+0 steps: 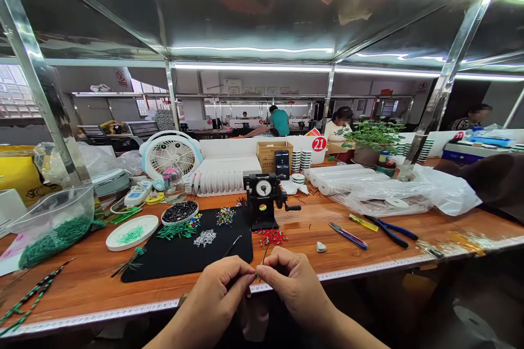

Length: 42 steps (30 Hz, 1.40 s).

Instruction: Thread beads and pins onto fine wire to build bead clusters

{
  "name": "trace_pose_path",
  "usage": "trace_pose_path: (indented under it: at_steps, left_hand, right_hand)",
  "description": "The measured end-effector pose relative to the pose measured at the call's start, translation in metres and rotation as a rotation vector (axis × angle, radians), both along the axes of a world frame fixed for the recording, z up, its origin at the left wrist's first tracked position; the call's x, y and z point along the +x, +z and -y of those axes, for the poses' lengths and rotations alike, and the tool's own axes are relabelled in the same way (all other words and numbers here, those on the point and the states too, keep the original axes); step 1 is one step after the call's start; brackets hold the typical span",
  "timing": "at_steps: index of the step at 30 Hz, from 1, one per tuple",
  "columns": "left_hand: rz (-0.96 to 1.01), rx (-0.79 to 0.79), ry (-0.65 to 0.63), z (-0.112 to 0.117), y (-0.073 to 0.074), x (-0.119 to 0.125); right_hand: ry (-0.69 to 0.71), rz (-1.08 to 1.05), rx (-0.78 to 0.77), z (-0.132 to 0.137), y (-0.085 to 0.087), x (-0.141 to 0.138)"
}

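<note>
My left hand (213, 294) and my right hand (295, 289) meet above the table's front edge, their fingertips pinching a thin wire (264, 259) with a tiny green bead (256, 274) on it. Just beyond them lies a black mat (184, 264) holding a needle, green beaded pieces and small piles of colored and white beads. A round dish of black beads (180, 211) stands at the mat's far edge. Loose red beads (270, 237) are scattered on the wood to the right of the mat.
A small black counter-like winder (262, 202) stands behind the mat. Blue-handled pliers (388, 230) lie on the right, and a plastic bag of green beaded wires (53, 234) on the left. A fan (171, 155), potted plant (370, 139) and seated co-worker (338, 128) are farther back.
</note>
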<state>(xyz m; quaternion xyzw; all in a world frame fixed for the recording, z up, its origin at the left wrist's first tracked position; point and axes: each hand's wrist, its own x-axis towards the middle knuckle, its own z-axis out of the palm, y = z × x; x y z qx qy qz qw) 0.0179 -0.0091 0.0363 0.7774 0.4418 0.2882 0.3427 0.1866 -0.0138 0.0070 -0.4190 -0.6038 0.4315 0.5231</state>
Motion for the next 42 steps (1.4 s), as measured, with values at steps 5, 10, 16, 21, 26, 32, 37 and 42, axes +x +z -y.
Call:
trace_pose_path:
  at_steps: [5,10,16,21,26,32,37,42]
  left_hand:
    - [0.180,-0.268,0.023,-0.013,-0.005,-0.005]
    - [0.425,-0.358,-0.045,-0.018,-0.007,-0.006]
    - [0.660,-0.639,-0.024,-0.008,-0.004,0.002]
    - [0.775,-0.714,0.018,-0.008,-0.005,0.003]
    - [0.807,-0.766,0.028,-0.011,-0.008,0.005]
    - [0.781,-0.806,0.030,-0.011,-0.008,0.005]
    - [0.745,-0.810,0.002,-0.012,-0.004,0.004]
    - [0.733,-0.798,0.005,-0.015,-0.001,0.004]
  right_hand:
    - [0.006,-0.188,-0.110,-0.005,0.001,-0.001]
    - [-0.002,-0.278,-0.162,-0.005,0.004,-0.006]
    - [0.046,-0.319,-0.184,-0.005,0.000,-0.015]
    - [-0.048,-0.376,-0.186,-0.008,0.004,-0.014]
    - [-0.074,-0.259,-0.123,-0.010,0.005,-0.014]
    - [-0.081,-0.187,-0.114,-0.011,0.004,-0.014]
    - [-0.066,-0.140,-0.088,-0.011,0.008,-0.013]
    - [-0.060,-0.107,-0.071,-0.012,0.011,-0.016]
